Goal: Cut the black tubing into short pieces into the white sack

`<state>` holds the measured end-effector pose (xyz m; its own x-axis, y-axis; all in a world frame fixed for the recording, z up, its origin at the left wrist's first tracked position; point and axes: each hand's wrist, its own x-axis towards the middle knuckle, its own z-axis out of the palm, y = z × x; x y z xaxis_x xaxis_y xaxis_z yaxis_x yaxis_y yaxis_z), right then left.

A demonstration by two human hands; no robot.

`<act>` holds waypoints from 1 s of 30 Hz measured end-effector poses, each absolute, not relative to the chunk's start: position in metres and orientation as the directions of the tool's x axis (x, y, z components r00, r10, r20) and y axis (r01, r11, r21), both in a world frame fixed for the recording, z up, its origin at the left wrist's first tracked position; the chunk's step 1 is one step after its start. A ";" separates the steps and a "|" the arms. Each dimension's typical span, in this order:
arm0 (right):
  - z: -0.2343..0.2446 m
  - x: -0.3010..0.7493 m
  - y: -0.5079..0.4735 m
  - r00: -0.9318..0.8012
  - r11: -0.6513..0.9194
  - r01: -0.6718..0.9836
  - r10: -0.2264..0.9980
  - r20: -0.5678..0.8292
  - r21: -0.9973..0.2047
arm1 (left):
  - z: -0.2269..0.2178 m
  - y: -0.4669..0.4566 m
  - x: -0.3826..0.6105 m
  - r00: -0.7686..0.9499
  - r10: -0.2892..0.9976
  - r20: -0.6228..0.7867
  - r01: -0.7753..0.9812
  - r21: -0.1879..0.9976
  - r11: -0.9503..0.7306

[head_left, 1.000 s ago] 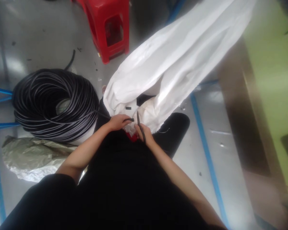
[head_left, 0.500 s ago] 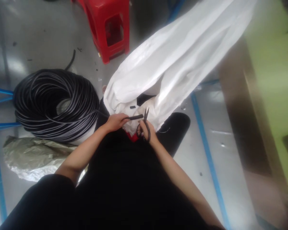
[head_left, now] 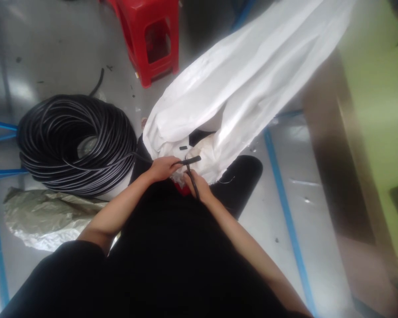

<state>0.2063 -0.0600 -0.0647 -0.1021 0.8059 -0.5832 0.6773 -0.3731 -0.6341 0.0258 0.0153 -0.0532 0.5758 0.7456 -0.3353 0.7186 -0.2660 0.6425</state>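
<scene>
My left hand [head_left: 162,168] is closed round the free end of a black tube [head_left: 189,160] that runs back to a big black coil [head_left: 76,143] on the floor at my left. My right hand [head_left: 196,187] grips dark scissors [head_left: 191,178], their blades shut across the tube just past my left fingers. A short stub of tube sticks out beyond the blades over the mouth of a large white sack [head_left: 239,84]. A small cut piece [head_left: 183,148] lies inside the sack opening.
A red plastic stool [head_left: 151,37] stands on the grey floor ahead. Crumpled grey plastic sheet [head_left: 43,216] lies under the coil at my left. Blue tape lines [head_left: 285,207] cross the floor. A green and brown surface [head_left: 378,110] fills the right side.
The scissors opened half a second ago beside the tube end and have now closed across the tube. My left hand fed the tube a little further to the right.
</scene>
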 end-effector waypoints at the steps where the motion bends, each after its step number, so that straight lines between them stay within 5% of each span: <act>1: -0.065 0.207 -0.061 -0.108 -0.364 0.680 0.809 -0.578 -0.637 | -0.053 0.015 0.026 0.580 0.738 -0.344 0.722 0.636 -0.272; 14: -0.066 0.205 -0.067 -0.046 -0.363 0.614 0.870 -0.491 -0.701 | -0.064 0.019 0.020 0.597 0.720 -0.354 0.711 0.649 -0.271; 20: -0.061 0.203 -0.059 0.034 -0.578 0.357 0.793 -0.608 -0.733 | -0.060 0.012 0.025 0.627 0.677 -0.385 0.711 0.639 -0.294; 30: -0.062 0.212 -0.053 0.121 -0.595 0.135 0.804 -0.582 -0.793 | -0.055 0.008 0.016 0.671 0.651 -0.354 0.690 0.619 -0.374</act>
